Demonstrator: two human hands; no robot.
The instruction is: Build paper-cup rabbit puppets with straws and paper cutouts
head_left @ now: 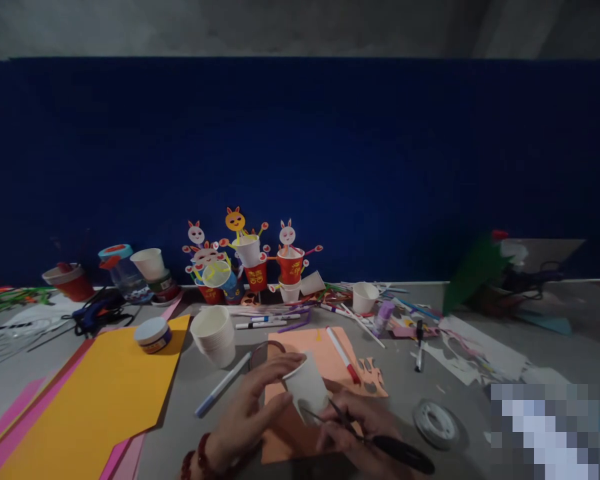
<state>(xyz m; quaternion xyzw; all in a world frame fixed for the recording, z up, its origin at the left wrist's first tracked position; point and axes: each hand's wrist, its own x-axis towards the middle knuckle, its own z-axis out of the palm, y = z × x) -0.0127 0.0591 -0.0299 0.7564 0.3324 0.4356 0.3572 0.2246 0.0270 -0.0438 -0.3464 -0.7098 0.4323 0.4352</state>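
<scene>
My left hand (pixel 247 410), with dark red beads at its wrist, is closed around a white paper cup (pixel 306 383) that lies tilted above the orange paper. My right hand (pixel 360 423) grips black-handled scissors (pixel 404 455). Their dark blades are spread at the cup's lower right side, one seeming to touch the wall. Under the hands lies a sheet of orange paper (pixel 280 437) with shapes cut from its right edge. A red-capped white marker (pixel 341 353) rests on that sheet. Close by on the left are a blue-grey marker (pixel 223 385) and a stack of white paper cups (pixel 214 337).
Decorated cup figures (pixel 257 273) stand at the back. Yellow card (pixel 100 387) with a lidded jar (pixel 153 335) covers the left. To the right are a tape roll (pixel 436 424), a black marker (pixel 419 347), a purple-capped bottle (pixel 383 319) and paper scraps (pixel 485 343).
</scene>
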